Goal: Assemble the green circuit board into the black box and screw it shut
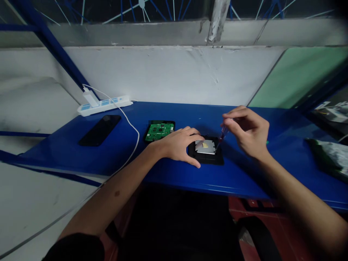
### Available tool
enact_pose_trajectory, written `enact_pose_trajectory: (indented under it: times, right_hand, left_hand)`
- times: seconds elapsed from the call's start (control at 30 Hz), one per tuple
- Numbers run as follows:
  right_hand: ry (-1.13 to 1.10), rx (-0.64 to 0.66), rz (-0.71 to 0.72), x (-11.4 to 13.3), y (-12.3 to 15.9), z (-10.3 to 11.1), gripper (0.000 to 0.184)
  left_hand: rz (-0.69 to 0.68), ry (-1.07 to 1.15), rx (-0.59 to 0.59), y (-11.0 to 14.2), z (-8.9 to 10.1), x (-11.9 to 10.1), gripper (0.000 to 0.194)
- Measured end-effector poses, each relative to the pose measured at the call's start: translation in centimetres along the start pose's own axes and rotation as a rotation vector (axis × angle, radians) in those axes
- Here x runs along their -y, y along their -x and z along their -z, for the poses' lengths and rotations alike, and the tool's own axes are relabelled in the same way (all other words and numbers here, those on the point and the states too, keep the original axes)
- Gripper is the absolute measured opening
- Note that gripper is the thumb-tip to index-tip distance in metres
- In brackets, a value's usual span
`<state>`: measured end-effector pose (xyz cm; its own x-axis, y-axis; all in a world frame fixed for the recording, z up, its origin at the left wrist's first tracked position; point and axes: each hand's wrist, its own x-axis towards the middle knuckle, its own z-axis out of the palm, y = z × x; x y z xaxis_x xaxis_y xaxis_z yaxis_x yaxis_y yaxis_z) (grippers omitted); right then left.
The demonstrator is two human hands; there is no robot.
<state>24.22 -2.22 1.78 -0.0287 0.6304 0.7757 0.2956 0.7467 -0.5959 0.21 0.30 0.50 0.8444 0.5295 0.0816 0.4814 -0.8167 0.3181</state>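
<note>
In the head view, a square black plastic cover (209,159) lies on the blue table, bearing a silver metal plate (206,149) with a small yellowish pad (204,145). My left hand (182,143) steadies the cover from its left side, thumb along the near edge and fingers reaching over the far part and onto the plate. Pinched in my right hand (246,127) is a screwdriver (223,132) with a translucent handle. Its tip points down at the plate's right edge; exact contact is too small to tell. Left of the cover sits a green circuit board (160,130) in a black housing, partly behind my left hand.
A black phone (100,130) lies at the left, near a white power strip (106,105) with a charger (91,98). A white cable (133,127) runs over the table and past my left forearm. At the far right lies a silvery bag (330,156). Behind stands a white wall (163,76).
</note>
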Motion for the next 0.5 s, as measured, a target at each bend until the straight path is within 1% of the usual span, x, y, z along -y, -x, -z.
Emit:
enact_pose_trajectory:
  times: [0.07,0.2,0.33,0.5]
  right_hand:
    - [-0.033,-0.014,-0.04,0.08,-0.15,-0.02,0.009]
    - [-0.025,-0.032,-0.098,0.04,-0.26,0.11,0.012]
    - [-0.024,-0.03,-0.134,0.01,-0.34,0.35,0.019]
    - [-0.084,0.011,-0.168,0.36,-0.32,0.4,0.014]
  left_hand:
    - [0.0,0.007,-0.001,0.02,0.06,-0.03,0.085]
    - [-0.001,0.015,0.004,-0.01,0.09,0.02,0.086]
    - [-0.007,0.015,0.01,-0.02,-0.04,0.19,0.086]
    - [-0.004,0.018,-0.001,-0.01,-0.16,0.25,0.086]
